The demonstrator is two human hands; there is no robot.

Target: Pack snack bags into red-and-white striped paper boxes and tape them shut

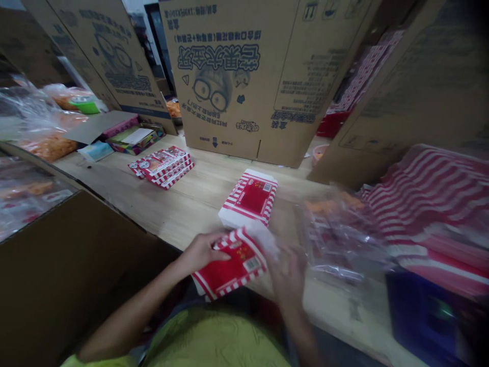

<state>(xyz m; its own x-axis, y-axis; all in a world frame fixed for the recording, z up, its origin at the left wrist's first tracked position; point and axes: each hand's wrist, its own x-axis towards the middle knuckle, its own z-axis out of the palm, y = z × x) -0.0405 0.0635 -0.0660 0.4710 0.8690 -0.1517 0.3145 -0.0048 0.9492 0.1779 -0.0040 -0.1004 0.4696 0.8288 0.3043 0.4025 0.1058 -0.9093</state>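
Note:
A red-and-white striped carton [231, 267] is gripped at its left side by my left hand [202, 252], the thumb lying across its red face. My right hand [288, 267], blurred by motion, is at the carton's right end beside a whitish flap; whether its fingers hold anything is unclear. Just beyond lies another striped carton [255, 196] on the wooden table [206, 196], its red face up. Several flat striped cartons [166, 165] are stacked farther left.
Large cardboard boxes [244, 76] stand along the back. Clear bags with orange food [336, 229] lie right of my hands, near a heap of striped packaging [439, 204] and a blue bin [424, 311]. An open cardboard box [76, 275] is at lower left.

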